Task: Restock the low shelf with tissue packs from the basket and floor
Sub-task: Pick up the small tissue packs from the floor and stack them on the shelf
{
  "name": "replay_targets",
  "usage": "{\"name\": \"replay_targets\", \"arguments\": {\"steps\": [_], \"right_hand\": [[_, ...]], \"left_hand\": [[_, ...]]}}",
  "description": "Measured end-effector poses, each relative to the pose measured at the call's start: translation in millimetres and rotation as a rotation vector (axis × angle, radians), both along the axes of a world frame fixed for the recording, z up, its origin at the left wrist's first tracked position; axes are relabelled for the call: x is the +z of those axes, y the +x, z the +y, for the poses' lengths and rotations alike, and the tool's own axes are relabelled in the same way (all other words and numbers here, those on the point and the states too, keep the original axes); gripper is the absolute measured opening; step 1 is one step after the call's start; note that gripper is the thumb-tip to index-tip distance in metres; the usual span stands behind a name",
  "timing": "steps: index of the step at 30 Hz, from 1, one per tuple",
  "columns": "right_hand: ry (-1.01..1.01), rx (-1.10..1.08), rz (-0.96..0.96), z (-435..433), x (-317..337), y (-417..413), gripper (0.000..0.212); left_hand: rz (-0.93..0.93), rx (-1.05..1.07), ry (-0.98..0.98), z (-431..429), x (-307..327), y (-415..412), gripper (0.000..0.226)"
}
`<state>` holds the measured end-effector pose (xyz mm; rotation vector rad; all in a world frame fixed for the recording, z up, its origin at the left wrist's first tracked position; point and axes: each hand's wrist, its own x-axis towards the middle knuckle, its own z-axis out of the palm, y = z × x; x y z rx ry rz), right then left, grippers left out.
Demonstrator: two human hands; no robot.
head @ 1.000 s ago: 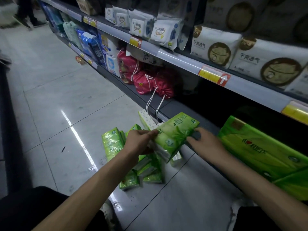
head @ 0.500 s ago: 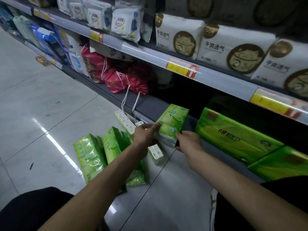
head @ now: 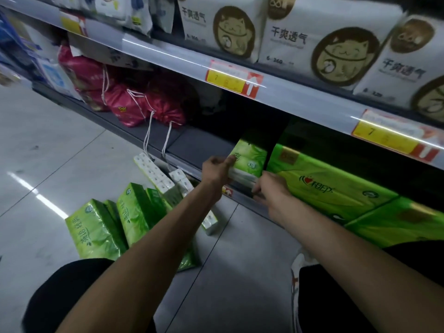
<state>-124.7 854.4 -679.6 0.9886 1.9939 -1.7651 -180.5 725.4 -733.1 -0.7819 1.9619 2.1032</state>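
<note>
Change: tissue pack (head: pixel 249 159), which both hands held in front of the shelf edge above the floor pile a second ago, now stands on the low shelf (head: pixel 197 145), in the dark gap just left of the large green packs (head: pixel 331 188).
Meaning for the task: one more pack looks almost placed. It probably needs only a last push back and a release.
Left hand (head: pixel 217 169): grips the pack's left end, with fingertips on its top left corner.
Right hand (head: pixel 271 191): pinches the pack's near lower right corner, close against the large green packs.
Pack relative to hands: between the two hands, just beyond them, and touching both.
Remaining stock: floor packs (head: pixel 96 231), green, lean together at near left, well apart from the gap. No basket is in view.
Surroundings: red drawstring bags (head: pixel 144 102) sit far left on the same shelf.
</note>
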Motion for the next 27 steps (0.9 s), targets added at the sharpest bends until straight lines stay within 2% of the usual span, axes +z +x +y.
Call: {"name": "replay_targets", "arguments": {"steps": [7,10,12,15,19,23,27], "right_hand": [[-0.070,-0.046,-0.017,15.4,-25.7,-12.0,0.038],[-0.031,-0.050,-0.016,14.9,-41.8,-14.1,0.033],[0.020,-0.014,-0.026,14.6,-49.8,-13.1,0.027],[0.083,0.092,-0.055,14.2,-59.1,-10.6,0.024],[0.110,0.116,-0.060,11.8,-63.6,-9.9,0.022],[0.109,0.149,-0.046,13.3,-65.4,-8.2,0.019],[0.108,0.174,-0.041,12.3,-64.7,-6.1,0.012]], "left_hand": [[-0.034,-0.061,-0.012,14.0,-31.9,-19.0,0.019],[-0.046,-0.080,-0.086,15.1,-44.2,-19.2,0.034],[-0.049,-0.159,-0.218,13.1,-53.8,-17.3,0.039],[-0.012,-0.262,-0.425,10.5,-63.6,-9.1,0.030],[-0.010,-0.408,-0.833,7.7,-67.8,-2.7,0.035],[-0.003,-0.409,-0.770,10.4,-68.2,-2.6,0.038],[0.016,-0.418,-0.753,8.3,-67.0,1.1,0.028]]}}
